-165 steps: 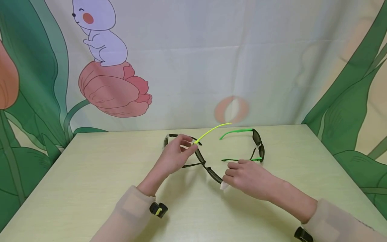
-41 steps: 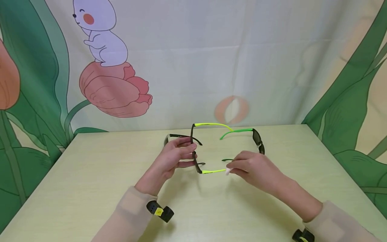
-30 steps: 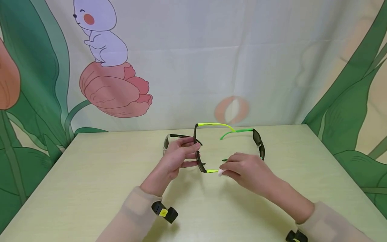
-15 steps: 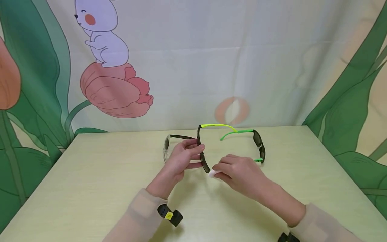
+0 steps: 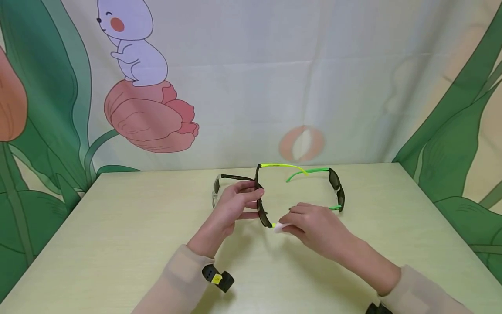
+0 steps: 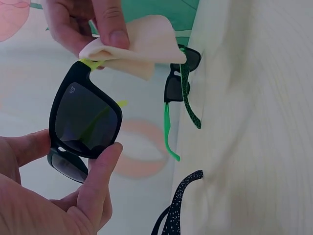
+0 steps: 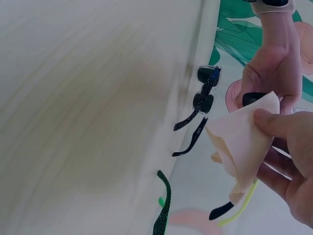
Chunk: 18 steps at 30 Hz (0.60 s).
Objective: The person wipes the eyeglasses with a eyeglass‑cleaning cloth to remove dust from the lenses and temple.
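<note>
My left hand (image 5: 233, 205) holds a pair of sunglasses (image 6: 88, 117) by the middle of the black front, thumb on one side and fingers on the other. The glasses are raised off the table with both yellow-green arms spread. My right hand (image 5: 313, 224) pinches a pale cleaning cloth (image 7: 247, 137) folded round the near arm, close to the hinge. In the left wrist view, thumb and fingers press the cloth (image 6: 151, 44) there, and a bit of yellow shows beside it. The cloth hides most of that arm; its black tip sticks out in the right wrist view.
On the table (image 5: 129, 244), green-armed sunglasses (image 5: 337, 192) stand at the right with arms open. Clear-framed sunglasses (image 5: 216, 187) with dark speckled arms stand behind my left hand. A printed curtain (image 5: 243, 87) hangs along the table's back edge.
Earlier my right hand was at a lens. It then slid the cloth along the near yellow arm toward the hinge, and has since shifted slightly right. The sunglasses moved right, then dipped slightly.
</note>
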Motion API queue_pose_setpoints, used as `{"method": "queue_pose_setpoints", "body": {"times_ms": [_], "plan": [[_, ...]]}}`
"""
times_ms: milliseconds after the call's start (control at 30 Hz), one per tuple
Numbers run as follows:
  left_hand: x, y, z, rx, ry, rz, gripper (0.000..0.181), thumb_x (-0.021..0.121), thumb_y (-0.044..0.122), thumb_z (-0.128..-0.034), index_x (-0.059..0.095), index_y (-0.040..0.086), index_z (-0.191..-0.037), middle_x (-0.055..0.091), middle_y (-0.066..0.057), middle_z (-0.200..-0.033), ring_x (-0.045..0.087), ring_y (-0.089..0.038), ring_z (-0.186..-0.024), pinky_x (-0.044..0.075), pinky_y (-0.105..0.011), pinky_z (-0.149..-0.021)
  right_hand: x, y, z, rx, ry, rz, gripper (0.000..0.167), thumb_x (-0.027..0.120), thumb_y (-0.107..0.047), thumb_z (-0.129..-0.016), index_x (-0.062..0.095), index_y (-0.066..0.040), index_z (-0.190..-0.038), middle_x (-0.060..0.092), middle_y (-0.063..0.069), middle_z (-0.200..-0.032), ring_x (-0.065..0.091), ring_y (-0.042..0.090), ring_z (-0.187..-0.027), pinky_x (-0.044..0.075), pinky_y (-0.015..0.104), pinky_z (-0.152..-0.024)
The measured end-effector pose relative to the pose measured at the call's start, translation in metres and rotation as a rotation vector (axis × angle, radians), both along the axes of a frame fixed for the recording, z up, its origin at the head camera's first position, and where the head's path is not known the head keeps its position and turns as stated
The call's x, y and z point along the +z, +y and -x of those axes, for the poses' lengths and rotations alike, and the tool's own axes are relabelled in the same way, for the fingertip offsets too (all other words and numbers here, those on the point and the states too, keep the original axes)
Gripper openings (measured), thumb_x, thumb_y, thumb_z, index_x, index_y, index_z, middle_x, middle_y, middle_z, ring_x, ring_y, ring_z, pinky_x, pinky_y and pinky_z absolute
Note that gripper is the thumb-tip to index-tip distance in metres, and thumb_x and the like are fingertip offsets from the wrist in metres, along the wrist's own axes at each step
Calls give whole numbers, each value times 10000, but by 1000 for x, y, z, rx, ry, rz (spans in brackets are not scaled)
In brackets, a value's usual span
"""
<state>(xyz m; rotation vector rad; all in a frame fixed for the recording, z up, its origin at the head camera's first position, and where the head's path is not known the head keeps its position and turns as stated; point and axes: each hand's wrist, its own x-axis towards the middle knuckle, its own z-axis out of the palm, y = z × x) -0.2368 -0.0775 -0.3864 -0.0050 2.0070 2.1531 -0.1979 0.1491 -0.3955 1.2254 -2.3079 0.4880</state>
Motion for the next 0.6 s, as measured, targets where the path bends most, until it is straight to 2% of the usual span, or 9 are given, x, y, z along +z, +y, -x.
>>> {"method": "queue_pose_setpoints", "body": {"times_ms": [333, 600], "plan": [[7, -7, 1, -6, 30, 82, 490, 695, 143, -969, 547, -32, -1403, 592, -157, -1241, 654, -233, -849, 625, -413, -793, -5, 23, 6, -16, -42, 18, 151, 881, -116, -802, 799, -136, -927, 723, -81, -867, 684, 69, -785, 581, 238, -698], [6, -16, 4, -34, 18, 52, 540, 686, 159, -976, 498, -38, -1442, 601, -172, -1293, 659, -250, -866, 621, -413, -808, -5, 35, 12, -24, -62, 26, 180, 893, -66, -777, 803, -95, -930, 740, -53, -874, 701, 94, -790, 588, 244, -700]]}}
